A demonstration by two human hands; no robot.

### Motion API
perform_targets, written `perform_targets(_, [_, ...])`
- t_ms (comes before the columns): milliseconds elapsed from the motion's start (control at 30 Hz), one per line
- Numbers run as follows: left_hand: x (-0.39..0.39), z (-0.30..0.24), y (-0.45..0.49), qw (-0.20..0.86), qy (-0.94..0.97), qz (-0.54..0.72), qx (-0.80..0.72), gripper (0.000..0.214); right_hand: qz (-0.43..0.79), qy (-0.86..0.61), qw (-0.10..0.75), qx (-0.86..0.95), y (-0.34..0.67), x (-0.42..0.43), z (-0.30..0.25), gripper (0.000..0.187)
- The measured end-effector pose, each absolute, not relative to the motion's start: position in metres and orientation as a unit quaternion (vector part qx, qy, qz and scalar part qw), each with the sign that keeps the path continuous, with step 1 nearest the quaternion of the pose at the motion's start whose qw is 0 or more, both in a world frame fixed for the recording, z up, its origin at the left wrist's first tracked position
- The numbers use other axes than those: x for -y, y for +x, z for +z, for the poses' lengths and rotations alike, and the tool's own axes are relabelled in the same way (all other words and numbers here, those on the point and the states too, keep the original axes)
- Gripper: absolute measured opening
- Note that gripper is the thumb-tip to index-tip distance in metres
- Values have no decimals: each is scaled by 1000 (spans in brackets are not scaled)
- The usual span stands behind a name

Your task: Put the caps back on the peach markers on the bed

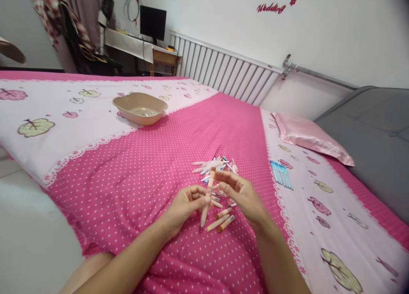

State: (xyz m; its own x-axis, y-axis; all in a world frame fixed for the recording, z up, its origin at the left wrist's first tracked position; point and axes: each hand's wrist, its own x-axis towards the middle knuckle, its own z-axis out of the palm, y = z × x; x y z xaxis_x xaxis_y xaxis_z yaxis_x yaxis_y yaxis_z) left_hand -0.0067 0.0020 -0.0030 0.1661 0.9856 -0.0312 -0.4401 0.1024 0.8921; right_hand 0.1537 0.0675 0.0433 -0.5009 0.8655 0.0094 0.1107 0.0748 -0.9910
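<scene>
While left fingers (198, 203) hold pen (210, 183), right fingers (230, 179) near

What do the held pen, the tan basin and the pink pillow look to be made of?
Held pen: probably plastic, with a smooth peach barrel and brown end. Tan basin: likely molded plastic, its walls smooth and seamless-looking. Pink pillow: satin-like fabric, judging by its glossy sheen; fiber unclear.

L hand (190, 201) in a pinch grip, thumb pressed twd curled fingers (194, 191). R hand (244, 196) just beside it, approx. same ht., fingers loosely bent, thumb apart. L forearm (137, 247) & R forearm (277, 251) bare, angled fwd & inward (bit of bare leg (89, 266) next to L forearm).
</scene>
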Motion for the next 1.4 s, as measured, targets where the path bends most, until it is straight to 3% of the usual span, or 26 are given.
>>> perform_targets(133, [-6,-7,-8,663,347,548,-374,26,403,-439,420,684,162,-102,12,34])
perform_targets(300, [-7,-9,-5,665,320,530,-417,35,162,-492,402,755,170,-128,-21,35])
perform_targets(433, [-6,-5,-1,665,316,529,-422,37,74,-465,388,792,171,-138,-32,38])
perform_targets(733, [-3,-3,-2,664,337,529,-408,34,61,-533,226,813,142,-194,-19,39])
perform_targets(1033, [-4,-8,-4,670,360,520,-389,37,98,-574,100,807,134,-217,-19,25])
perform_targets(1200, [-4,-6,-4,663,354,520,-406,38,110,-565,93,812,146,-210,-10,25])
perform_targets(1400, [-4,-7,-4,657,355,525,-408,36,159,-512,140,833,155,-191,-8,27])
